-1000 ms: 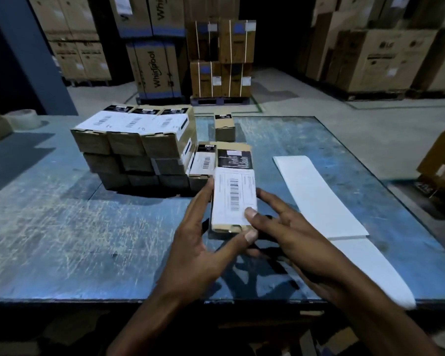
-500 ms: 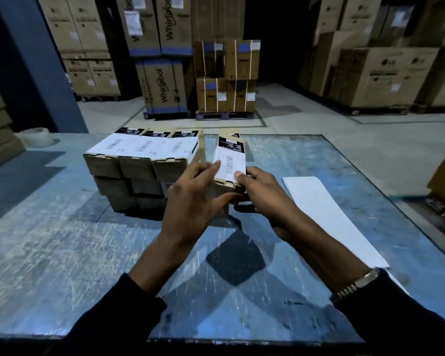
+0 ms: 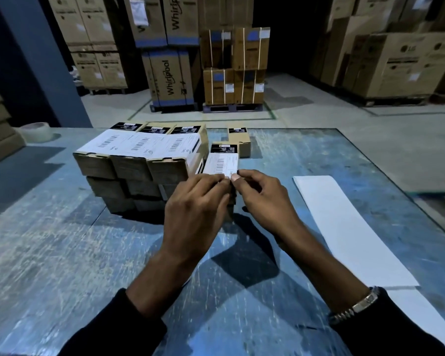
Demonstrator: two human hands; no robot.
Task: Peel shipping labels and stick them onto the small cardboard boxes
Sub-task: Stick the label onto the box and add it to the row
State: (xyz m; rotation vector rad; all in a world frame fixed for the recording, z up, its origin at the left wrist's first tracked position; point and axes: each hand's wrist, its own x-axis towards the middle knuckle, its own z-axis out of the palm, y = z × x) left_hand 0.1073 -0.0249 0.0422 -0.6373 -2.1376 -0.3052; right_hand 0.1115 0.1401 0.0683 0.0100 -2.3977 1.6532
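A: What've I got on the head cam rn?

B: Both hands on one small brown cardboard box with a white barcode label (image 3: 220, 164) on top. I see the left hand (image 3: 194, 214) wrapped over its near end, fingers curled round it, so it's gripping the box. Right hand (image 3: 265, 199) pinches the near right corner, thumb tip on the label edge.

A: Where's the box sit?

B: Just right of the stack of labelled brown cardboard boxes (image 3: 139, 163), touching or nearly, can't tell which. It looks level w/ a lower row, top face tilted a bit toward me. Whether it rests on smth or is held up, can't tell, the hands hide the underside.

A: The stack?

B: Three boxes across the top row, each w/ a white label and a black sticker at the far end; more rows under. All on the scuffed blue metal table (image 3: 62, 253).

A: Anything else on it?

B: One more small brown box with a black sticker (image 3: 239, 141) behind the held one, no white label visible. Long white strip of label backing paper (image 3: 350, 232) to the right, well apart from the hands. Roll of clear tape (image 3: 35, 131) at the far left edge. Silver metal bracelet (image 3: 357, 305) on the right wrist, dark sleeves. Big cartons on pallets (image 3: 233, 65) in the bkgd.
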